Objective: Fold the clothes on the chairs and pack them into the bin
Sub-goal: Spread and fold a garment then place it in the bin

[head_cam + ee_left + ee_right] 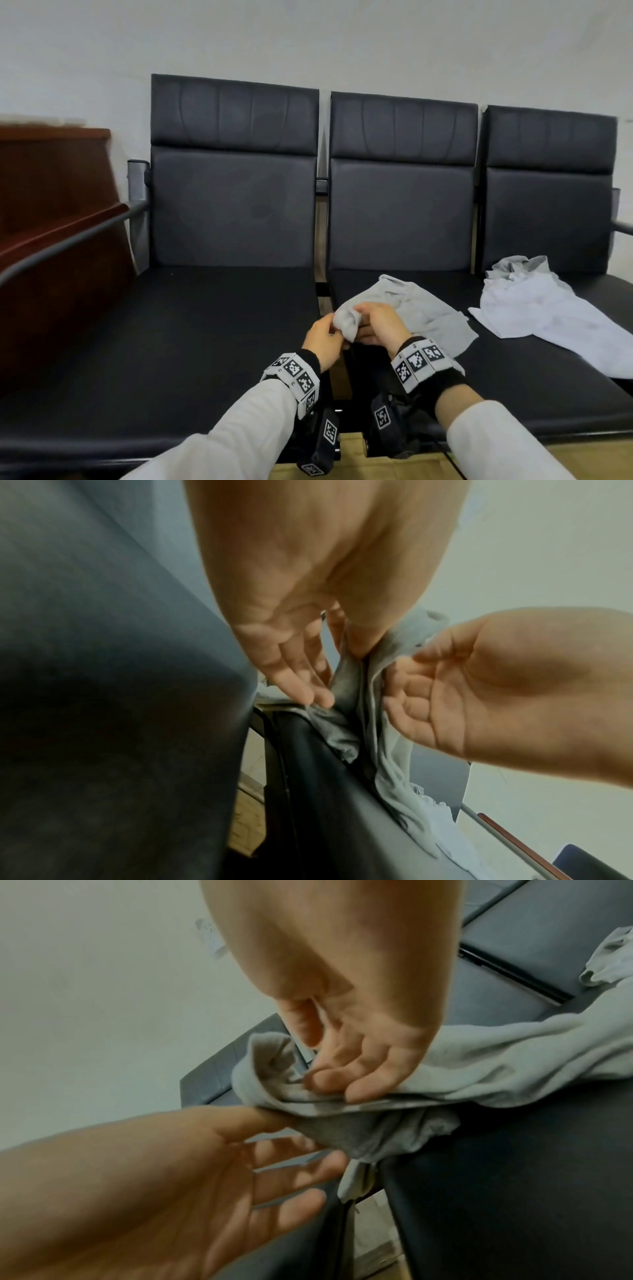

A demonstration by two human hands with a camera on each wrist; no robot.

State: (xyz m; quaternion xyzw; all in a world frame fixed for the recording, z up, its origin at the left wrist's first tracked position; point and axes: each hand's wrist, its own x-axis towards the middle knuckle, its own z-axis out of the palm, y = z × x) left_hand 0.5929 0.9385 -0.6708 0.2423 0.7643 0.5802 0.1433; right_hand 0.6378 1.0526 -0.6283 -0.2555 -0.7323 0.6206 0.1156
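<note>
Head view: high, looks forward and down over row of black chairs (pixel 236 308), wall behind, both forearms in lower frame. Left wrist view: very close, along palm toward fingers. Right wrist view: same, from opposite side. All three share grey garment (pixel 404 308) (pixel 377 723) (pixel 462 1074) at seat gap.

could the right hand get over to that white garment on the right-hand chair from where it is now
Probably yes. The white garment lies uncovered on the seat beside the grey garment, nothing between them, but the right hand is gripping the grey one and must let go first.
</note>
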